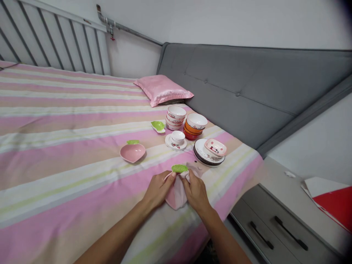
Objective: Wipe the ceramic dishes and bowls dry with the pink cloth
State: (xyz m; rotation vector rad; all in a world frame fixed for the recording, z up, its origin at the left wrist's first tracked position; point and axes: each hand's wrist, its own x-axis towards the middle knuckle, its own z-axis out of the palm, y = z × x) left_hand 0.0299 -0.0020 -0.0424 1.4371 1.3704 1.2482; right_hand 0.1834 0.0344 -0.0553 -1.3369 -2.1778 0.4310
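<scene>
Near the front edge of the bed, my left hand [158, 187] is closed on a pink dish [170, 199] with a green leaf-shaped top, its thumb near the leaf. My right hand [197, 190] pinches a pale cloth [180, 193] against the dish's leaf end; the cloth covers much of the dish. To the left lies a similar pink dish [132, 152] with a green leaf. Beyond my hands, a small pink rectangular dish [216, 147] rests on a stack of plates [202, 148]. My fingertips are partly hidden by the cloth and dish.
Farther back are stacked white bowls [176, 113], orange and red bowls [194, 128], small white dishes [178, 136] on plates, and a green leaf-shaped dish [158, 127]. A pink pillow [164, 88] lies by the grey headboard [247, 80]. A drawer cabinet [269, 216] stands right.
</scene>
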